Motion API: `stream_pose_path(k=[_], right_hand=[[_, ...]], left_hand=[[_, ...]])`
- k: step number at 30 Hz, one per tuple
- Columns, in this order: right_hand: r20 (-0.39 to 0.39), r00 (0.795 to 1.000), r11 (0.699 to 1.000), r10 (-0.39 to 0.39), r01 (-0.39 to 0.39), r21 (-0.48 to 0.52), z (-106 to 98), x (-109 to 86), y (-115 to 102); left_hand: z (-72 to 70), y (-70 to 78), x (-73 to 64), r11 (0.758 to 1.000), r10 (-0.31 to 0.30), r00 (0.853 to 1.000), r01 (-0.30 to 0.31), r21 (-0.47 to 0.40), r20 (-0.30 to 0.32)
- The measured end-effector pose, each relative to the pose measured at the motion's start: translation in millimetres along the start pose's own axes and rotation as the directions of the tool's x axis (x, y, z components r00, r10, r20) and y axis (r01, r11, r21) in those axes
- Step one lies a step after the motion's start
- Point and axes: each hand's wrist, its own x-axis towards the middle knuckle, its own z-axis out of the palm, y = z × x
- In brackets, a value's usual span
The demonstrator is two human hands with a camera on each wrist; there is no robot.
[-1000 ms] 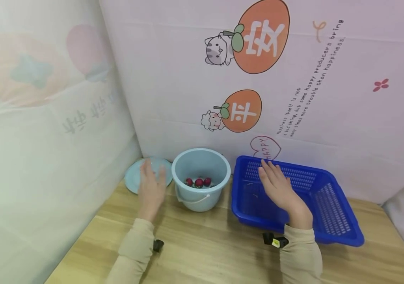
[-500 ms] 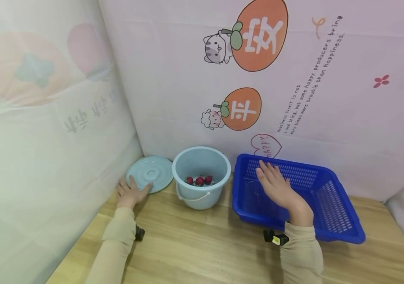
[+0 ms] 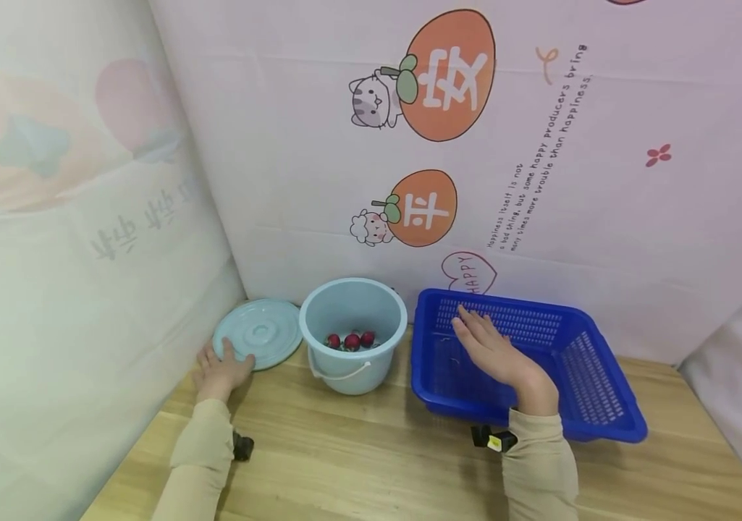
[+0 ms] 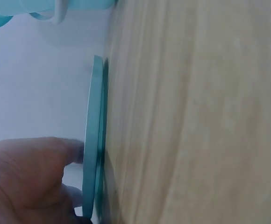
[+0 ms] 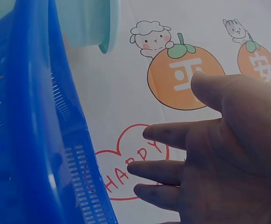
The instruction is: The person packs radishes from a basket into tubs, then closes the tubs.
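My left hand (image 3: 222,375) is at the near left edge of a light blue round lid (image 3: 263,333) that lies on the table. Its fingers are spread, and the fingertips are right at the lid's rim; the left wrist view shows the lid (image 4: 92,140) edge-on, low over the wood. Over the blue plastic basket (image 3: 527,423) hovers my right hand (image 3: 494,354), fingers extended and holding nothing. Between lid and basket stands a light blue bucket (image 3: 351,373) with a white handle. Several small dark red round things (image 3: 352,342) lie inside it.
A white printed cloth (image 3: 305,145) hangs behind the table, and another cloth (image 3: 84,311) closes off the left side. The wooden table (image 3: 357,463) stretches in front of the bucket.
My left hand has come down and leftward from above the lid to its near left edge. The right hand stays over the basket. The head view has shifted slightly.
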Motion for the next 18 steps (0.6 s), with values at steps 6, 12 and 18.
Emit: stream_pose_path(k=[6, 12, 18], right_hand=[[0.018, 1.000, 1.000, 0.000, 0.000, -0.007, -0.3, 0.1, 1.4], [0.025, 1.000, 1.000, -0.001, 0.001, -0.014, -0.1, -0.9, 3.4], [0.032, 0.999, 1.000, -0.004, 0.004, -0.002, -1.7, -0.7, 5.1]], left_hand=[[-2.3, 13.2, -16.0, 0.999, 0.024, 0.997, -0.028, -0.044, -0.071], [0.3, 24.5, -25.1, 0.989, 0.085, 0.988, -0.099, -0.111, -0.130], [6.5, 28.7, -26.2, 0.975, 0.106, 0.978, -0.138, -0.172, -0.182]])
